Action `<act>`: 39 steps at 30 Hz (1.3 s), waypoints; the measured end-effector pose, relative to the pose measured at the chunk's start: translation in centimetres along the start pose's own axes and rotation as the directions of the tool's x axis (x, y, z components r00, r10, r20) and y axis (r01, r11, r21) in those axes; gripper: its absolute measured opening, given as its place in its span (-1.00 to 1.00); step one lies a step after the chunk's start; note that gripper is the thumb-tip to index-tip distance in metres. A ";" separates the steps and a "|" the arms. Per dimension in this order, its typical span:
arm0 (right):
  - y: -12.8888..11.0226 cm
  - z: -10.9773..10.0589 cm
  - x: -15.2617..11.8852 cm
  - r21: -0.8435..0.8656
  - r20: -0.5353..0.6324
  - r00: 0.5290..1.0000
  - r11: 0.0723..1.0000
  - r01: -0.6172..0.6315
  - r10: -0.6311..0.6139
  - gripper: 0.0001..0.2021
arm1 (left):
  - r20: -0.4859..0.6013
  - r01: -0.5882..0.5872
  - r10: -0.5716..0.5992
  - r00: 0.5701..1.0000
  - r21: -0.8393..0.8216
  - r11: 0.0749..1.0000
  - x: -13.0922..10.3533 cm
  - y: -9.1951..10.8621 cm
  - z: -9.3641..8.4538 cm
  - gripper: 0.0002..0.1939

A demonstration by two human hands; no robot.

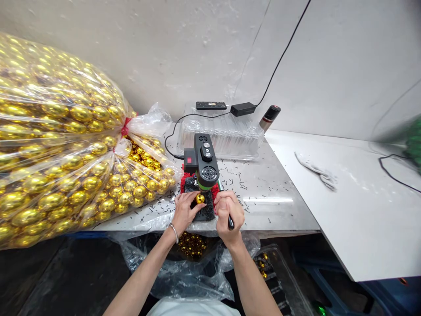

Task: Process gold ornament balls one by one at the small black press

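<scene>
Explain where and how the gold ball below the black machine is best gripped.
Probably pinch the gold ball by its round sides, coming from the left: the black machine overhangs its top, and the right hand on the handle crowds the right.

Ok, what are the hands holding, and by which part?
The right hand grips the lever near its black end. The left hand has thumb and fingers around a gold ball; a firm grip cannot be told.

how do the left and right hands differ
The left hand pinches a gold ball; the right hand grips a lever. The left hand wears a wrist bracelet; the right hand wears none. Both are ungloved, by the black machine.
</scene>
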State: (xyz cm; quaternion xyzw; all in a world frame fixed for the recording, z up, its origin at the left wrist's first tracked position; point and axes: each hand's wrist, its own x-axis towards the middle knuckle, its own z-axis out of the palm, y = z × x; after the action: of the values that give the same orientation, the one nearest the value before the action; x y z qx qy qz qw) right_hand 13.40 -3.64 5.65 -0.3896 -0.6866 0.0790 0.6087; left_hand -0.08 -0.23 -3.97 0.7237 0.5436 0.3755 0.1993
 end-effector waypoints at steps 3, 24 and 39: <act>0.2 0.1 -0.4 0.004 -0.007 1.000 1.000 0.019 -0.019 -0.74 | -0.010 -0.019 0.019 1.000 0.007 1.000 0.0 -0.2 0.3 -0.67; 3.3 1.6 -2.6 -0.013 -0.074 0.985 0.988 0.153 -0.153 -0.72 | -0.004 -0.009 0.009 1.000 0.012 1.000 0.2 -0.7 0.7 -0.67; -0.2 0.6 0.5 0.034 -0.095 0.995 0.999 -0.008 0.012 -0.71 | -0.117 -0.153 0.159 0.980 0.059 0.986 -6.3 1.4 -3.7 -0.55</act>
State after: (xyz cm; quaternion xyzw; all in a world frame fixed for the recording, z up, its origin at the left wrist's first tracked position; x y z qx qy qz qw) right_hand 12.80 -3.25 6.05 -0.3861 -0.6533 0.0749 0.6470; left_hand -2.85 -7.05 -2.70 0.7447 0.5054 0.4197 0.1179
